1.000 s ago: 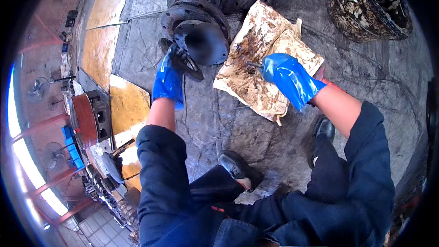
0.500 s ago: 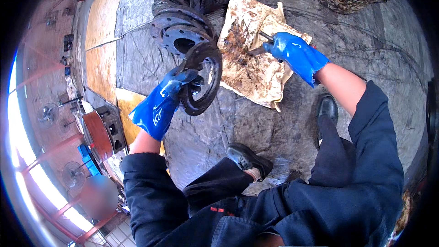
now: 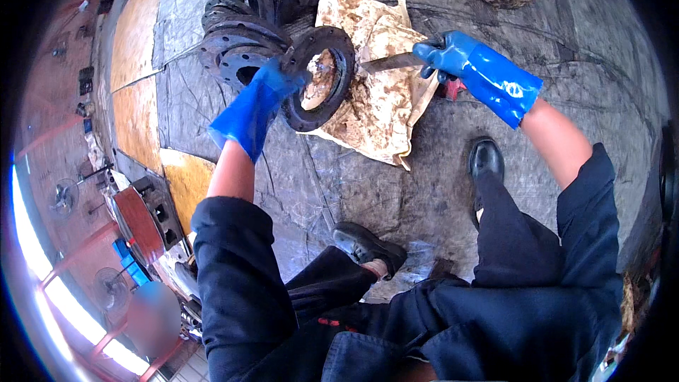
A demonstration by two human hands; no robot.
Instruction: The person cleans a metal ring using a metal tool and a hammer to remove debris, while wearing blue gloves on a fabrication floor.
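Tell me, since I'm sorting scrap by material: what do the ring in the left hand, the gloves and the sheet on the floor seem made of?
The ring looks like dark, unpainted steel or cast iron: dull, grimy, with bolt holes. The gloves, on the left hand and right hand, look like rubber or PVC-coated: smooth, glossy blue. The sheet appears to be paper or thin cardboard: creased, tan, heavily stained.

**Blue gloves, black iron, stained paper**

Both gloves, on the left hand (image 3: 258,102) and right hand (image 3: 470,64), are bright blue. The flange ring (image 3: 322,78) is black. Paper (image 3: 382,110) beneath is tan, blotched brown. The floor (image 3: 566,49) is grey, with orange patches left of the left hand.
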